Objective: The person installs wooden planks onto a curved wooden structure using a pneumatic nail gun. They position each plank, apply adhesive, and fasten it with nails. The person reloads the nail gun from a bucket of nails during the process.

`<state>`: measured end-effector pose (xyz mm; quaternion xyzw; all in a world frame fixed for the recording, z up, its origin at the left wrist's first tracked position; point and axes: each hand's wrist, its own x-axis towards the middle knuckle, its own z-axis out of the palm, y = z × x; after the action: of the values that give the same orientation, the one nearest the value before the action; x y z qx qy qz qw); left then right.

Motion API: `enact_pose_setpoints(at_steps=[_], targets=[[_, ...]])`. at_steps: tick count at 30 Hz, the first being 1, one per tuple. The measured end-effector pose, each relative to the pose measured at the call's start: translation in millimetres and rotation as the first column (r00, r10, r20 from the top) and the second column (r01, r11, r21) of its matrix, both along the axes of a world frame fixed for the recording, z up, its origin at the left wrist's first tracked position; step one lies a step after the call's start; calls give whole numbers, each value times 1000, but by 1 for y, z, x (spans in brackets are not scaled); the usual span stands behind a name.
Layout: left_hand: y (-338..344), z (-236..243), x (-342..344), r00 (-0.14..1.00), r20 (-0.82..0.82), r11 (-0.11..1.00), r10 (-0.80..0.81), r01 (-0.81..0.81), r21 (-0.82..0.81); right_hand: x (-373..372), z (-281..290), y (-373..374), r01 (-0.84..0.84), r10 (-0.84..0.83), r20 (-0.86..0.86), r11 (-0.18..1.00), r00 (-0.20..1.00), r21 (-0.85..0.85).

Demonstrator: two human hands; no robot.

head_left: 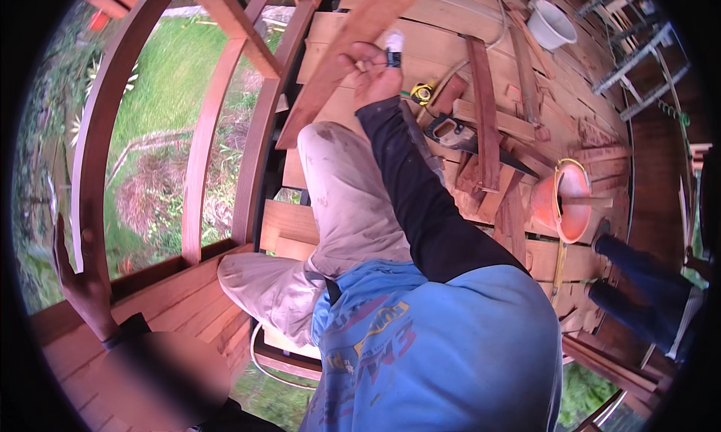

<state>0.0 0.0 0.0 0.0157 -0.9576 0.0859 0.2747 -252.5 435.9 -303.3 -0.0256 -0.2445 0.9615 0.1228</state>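
My left hand point(82, 282) is raised at the far left beside a curved-looking timber post point(124, 79), fingers stretched upward; whether it touches the post is unclear. My right hand point(374, 78) reaches up with curled fingers at a long reddish plank point(323, 98), a white item with a black band point(393, 51) at its thumb; I cannot tell whether this is held or wrapped on. Right of that hand lie a yellow tape measure point(422, 93) and a handsaw point(457, 135). My bent legs point(349, 199) are below. A blurred patch hides part of the lower left.
Loose boards point(488, 154) lie across the wooden decking, with a white bucket point(552, 24) and an orange bucket point(548, 210). A metal ladder point(650, 60) is upper right. Another person's dark-trousered legs point(638, 282) are at right. Timber railing with lawn beyond is left.
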Motion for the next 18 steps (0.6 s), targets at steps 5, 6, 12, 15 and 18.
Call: enact_pose_setpoints(at_steps=[5,6,12,15,18], targets=[[-39,-18,-33,989,145,838,-7,-73,540,-27,-64,113,320,-334,171,942,927,100],[-2,-13,-35,987,157,687,-22,-99,720,-23,-72,125,350,-369,241,929,898,118],[-33,-4,-41,940,325,804,-101,-115,583,-37,-175,238,266,-334,461,941,822,207],[-69,-4,-45,935,340,797,-100,-129,590,-38,-225,253,258,-373,619,928,692,271],[-79,-9,-44,933,359,829,-35,-173,531,-21,-260,270,42,-348,733,915,585,400]])
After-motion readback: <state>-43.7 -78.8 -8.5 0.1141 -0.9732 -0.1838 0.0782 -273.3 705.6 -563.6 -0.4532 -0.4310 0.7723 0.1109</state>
